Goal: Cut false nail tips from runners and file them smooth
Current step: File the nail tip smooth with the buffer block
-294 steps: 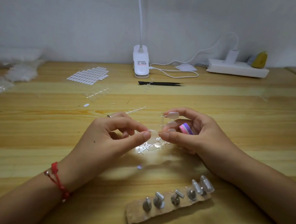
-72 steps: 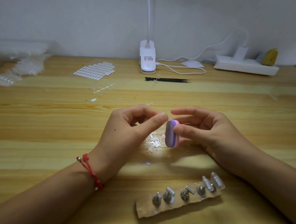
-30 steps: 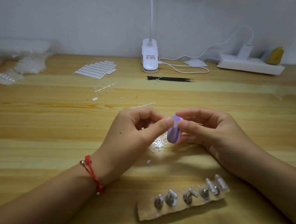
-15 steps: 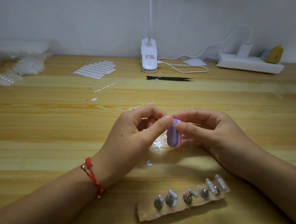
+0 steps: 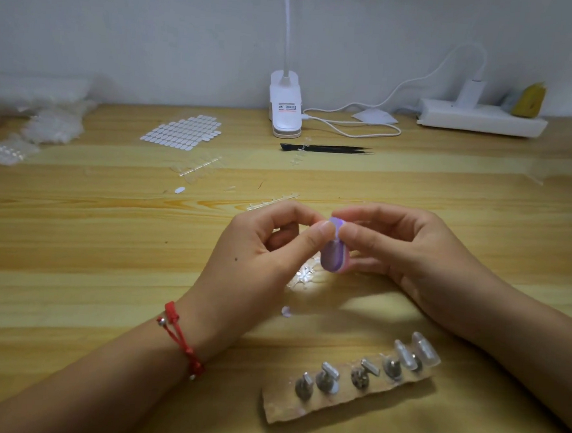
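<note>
The wooden tabletop (image 5: pixel 75 237) carries clear bags (image 5: pixel 49 118) at its far left corner, a white lamp base (image 5: pixel 285 111) at the middle of the far edge and a power strip (image 5: pixel 481 119) toward the far right corner. Nearer the middle lie a sheet of white ovals (image 5: pixel 182 131), black tweezers (image 5: pixel 325 148) and clear runners (image 5: pixel 199 167). A cardboard strip (image 5: pixel 343 400) bearing metal studs lies by the near edge, with a loose tip (image 5: pixel 286 310) just beyond it.

Head-worn view, steeply down over desk (image 5: pixel 74 253)

Left hand (image 5: pixel 255 261) apparently pinches a nail tip against purple file (image 5: pixel 333 257) in right hand (image 5: pixel 419 258).
</note>
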{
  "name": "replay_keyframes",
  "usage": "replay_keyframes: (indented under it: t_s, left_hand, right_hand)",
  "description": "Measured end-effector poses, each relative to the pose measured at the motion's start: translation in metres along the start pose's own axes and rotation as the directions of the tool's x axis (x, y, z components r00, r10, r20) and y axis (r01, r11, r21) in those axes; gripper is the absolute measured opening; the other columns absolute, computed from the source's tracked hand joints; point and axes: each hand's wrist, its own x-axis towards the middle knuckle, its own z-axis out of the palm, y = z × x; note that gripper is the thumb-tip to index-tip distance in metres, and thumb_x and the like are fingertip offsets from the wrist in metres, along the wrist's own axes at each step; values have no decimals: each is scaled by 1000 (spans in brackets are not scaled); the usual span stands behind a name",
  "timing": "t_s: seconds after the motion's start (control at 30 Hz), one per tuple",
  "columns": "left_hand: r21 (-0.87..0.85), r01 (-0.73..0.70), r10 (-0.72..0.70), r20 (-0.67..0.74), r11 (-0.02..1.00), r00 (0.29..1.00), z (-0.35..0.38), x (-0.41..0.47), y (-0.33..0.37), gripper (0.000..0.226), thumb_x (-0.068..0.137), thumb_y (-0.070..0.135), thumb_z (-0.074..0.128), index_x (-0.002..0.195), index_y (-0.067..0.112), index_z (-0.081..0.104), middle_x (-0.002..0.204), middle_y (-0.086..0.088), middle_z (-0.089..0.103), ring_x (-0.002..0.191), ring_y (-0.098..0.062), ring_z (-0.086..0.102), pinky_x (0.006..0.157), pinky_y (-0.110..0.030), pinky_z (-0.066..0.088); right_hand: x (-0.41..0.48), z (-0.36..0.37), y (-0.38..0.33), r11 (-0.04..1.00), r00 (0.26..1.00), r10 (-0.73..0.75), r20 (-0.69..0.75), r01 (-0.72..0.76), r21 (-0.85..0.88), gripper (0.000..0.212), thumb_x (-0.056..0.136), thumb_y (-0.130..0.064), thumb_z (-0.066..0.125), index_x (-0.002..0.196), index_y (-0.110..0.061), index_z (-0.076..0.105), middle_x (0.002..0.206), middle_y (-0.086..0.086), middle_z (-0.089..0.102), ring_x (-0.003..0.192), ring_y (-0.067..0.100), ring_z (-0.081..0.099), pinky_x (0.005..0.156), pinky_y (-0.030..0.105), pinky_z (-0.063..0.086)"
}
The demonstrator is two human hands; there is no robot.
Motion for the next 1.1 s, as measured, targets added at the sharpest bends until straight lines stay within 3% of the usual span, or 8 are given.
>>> replay_keyframes:
  t_s: [0.3, 0.4, 0.5, 0.63, 0.77, 0.87, 1.0, 1.1]
  left_hand:
    - [47, 4, -1, -64, 999, 998, 0, 1, -1, 19, 79, 37, 62, 72, 20, 67, 54, 1, 22, 44, -6, 20, 44, -14, 20]
    - [40, 14, -12, -54, 999, 998, -1, 1, 0, 17, 82, 31, 63, 74, 17, 67, 54, -2, 21, 44, -6, 19, 43, -14, 20]
    - [47, 17, -14, -79, 999, 997, -1, 1, 0, 22, 78, 37, 62, 74, 16, 67, 56, -7, 22, 45, -8, 20, 44, -18, 20]
    - [47, 17, -14, -62, 999, 998, 0, 1, 1, 19, 80, 33, 63, 74, 15, 67, 56, -8, 22, 44, -8, 19, 43, -17, 20]
    - [36, 19, -16, -90, 999, 996, 0, 0, 1, 23, 77, 36, 62, 74, 14, 67, 55, -6, 21, 46, -9, 20, 44, -19, 20]
    - [47, 20, -17, -69, 999, 997, 0, 0, 1, 17, 82, 30, 64, 74, 14, 67, 55, -7, 22, 45, -9, 20, 44, -16, 21]
    - [52, 9, -4, -83, 999, 997, 0, -1, 1, 23, 77, 37, 62, 75, 14, 68, 55, -8, 22, 47, -9, 20, 45, -18, 20]
    - [49, 7, -4, -60, 999, 998, 1, -1, 2, 22, 80, 35, 64, 75, 14, 68, 56, -17, 23, 48, -12, 21, 46, -20, 21]
  right_hand:
    - [-1, 0, 1, 1000, 1000, -11, 7, 11, -7, 32, 62, -31, 81, 91, -20, 79, 87, 6, 76, 76, 15, 72, 65, 20, 56]
    - [0, -1, 1, 999, 1000, -20, -23, 21, 33, 29, 61, -30, 80, 89, -20, 79, 84, 6, 76, 74, 14, 72, 63, 19, 55]
    - [-1, 1, -1, 1000, 999, 13, 35, -13, -7, 29, 61, -32, 80, 89, -21, 79, 84, 4, 75, 73, 12, 72, 63, 18, 55]
    - [0, 0, 0, 998, 999, -28, -31, 30, 55, 23, 63, -27, 78, 85, -21, 80, 81, 4, 75, 72, 12, 72, 62, 18, 55]
    - [-1, 2, -1, 1000, 1000, 0, 23, 0, 10, 27, 61, -28, 79, 87, -19, 79, 83, 5, 75, 72, 13, 72, 63, 19, 55]
    - [0, 2, -1, 998, 999, -25, -48, 27, 50, 26, 60, -28, 79, 84, -21, 80, 82, 5, 75, 72, 12, 72, 64, 19, 56]
    - [0, 3, -1, 999, 1000, 11, 11, -10, -30, 28, 62, -26, 86, 88, -20, 79, 86, 6, 75, 75, 14, 72, 65, 19, 55]
    - [0, 2, -1, 999, 998, -17, -54, 19, 46, 27, 60, -27, 80, 87, -20, 80, 84, 5, 76, 74, 13, 72, 65, 19, 55]
